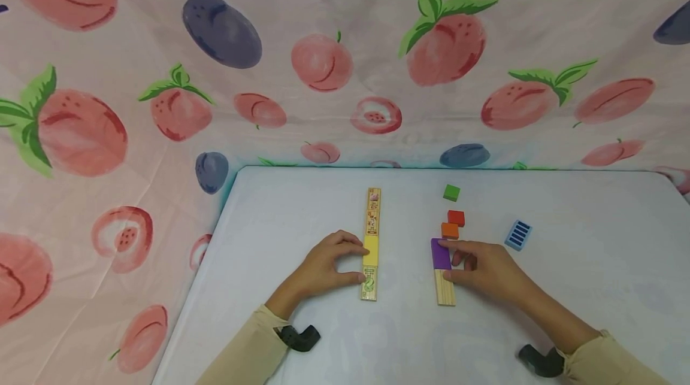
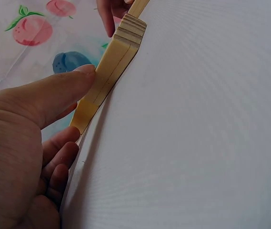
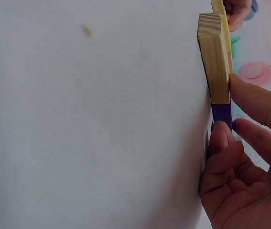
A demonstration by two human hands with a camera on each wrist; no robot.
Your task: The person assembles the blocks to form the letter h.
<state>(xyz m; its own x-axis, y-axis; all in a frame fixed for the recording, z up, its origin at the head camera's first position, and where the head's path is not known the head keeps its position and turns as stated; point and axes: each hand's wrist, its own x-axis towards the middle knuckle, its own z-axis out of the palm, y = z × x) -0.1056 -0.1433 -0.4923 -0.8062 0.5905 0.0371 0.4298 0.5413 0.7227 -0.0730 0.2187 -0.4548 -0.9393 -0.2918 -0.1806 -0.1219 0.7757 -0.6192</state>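
Note:
My left hand (image 1: 329, 264) lies against the left side of a straight row of flat wooden blocks. Its fingertips touch the yellow block (image 1: 370, 251), and the thumb touches the block with a green print (image 1: 369, 284) at the near end. To the right, my right hand (image 1: 482, 265) reaches in from the right side, index fingertip on the purple block (image 1: 440, 253) and thumb on the plain wooden block (image 1: 445, 289) below it. Its other fingers are bent beside the blocks. In the right wrist view the plain wooden block (image 3: 216, 71) shows its striped end.
Beyond the purple block lie an orange block (image 1: 450, 230), a red block (image 1: 456, 218) and a green block (image 1: 451, 193). A blue block with dark bars (image 1: 518, 235) lies right of them. The white table (image 1: 302, 205) meets a fruit-print cloth (image 1: 323, 121) at its far edge.

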